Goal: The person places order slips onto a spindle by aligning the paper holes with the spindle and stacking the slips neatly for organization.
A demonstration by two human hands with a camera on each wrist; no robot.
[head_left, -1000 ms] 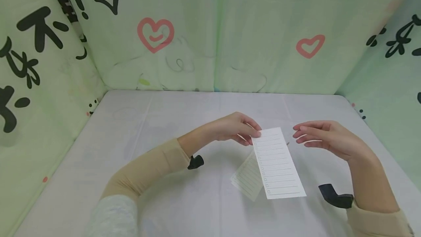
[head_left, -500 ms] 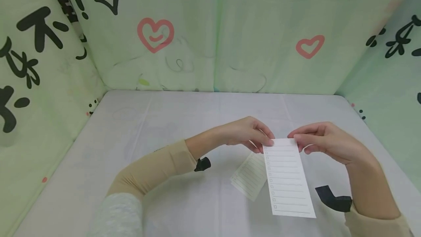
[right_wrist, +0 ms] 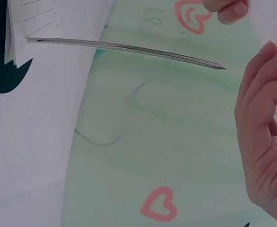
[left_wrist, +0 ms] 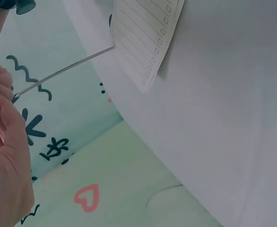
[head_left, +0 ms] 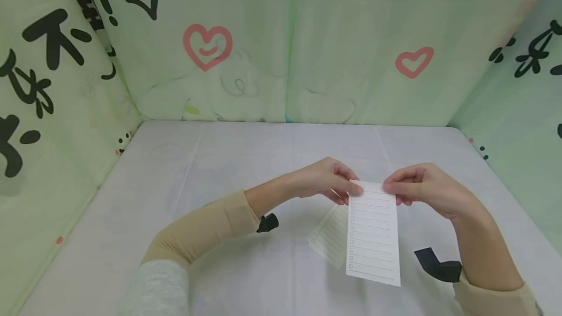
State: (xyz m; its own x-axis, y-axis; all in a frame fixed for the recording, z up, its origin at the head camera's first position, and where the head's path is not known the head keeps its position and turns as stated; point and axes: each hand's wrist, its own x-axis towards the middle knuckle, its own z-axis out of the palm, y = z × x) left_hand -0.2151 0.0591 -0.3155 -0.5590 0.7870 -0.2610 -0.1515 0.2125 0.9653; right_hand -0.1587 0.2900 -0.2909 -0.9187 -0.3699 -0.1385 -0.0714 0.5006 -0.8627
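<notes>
My left hand (head_left: 327,179) pinches the top left corner of a white checklist sheet (head_left: 373,238), ruled with lines and small boxes. At the top right corner my right hand (head_left: 426,187) pinches the same sheet. A thin pointed metal paper spike (right_wrist: 129,48) rises from a dark round base (right_wrist: 8,78) in the right wrist view, its tip a short way from my right fingers. Other lined sheets (right_wrist: 39,19) are stuck low on the spike. In the head view the held sheet hides the spike and overlaps those lower sheets (head_left: 327,238).
A white-covered table (head_left: 219,160) lies under both hands. Pale green curtains (head_left: 263,52) with black marks and red hearts enclose its back and sides. Black wrist mounts (head_left: 439,267) sit at both sleeves.
My right hand has come in from the right and taken the sheet's top right corner. The left hand moved right and slightly down with the sheet, which now hangs straighter.
</notes>
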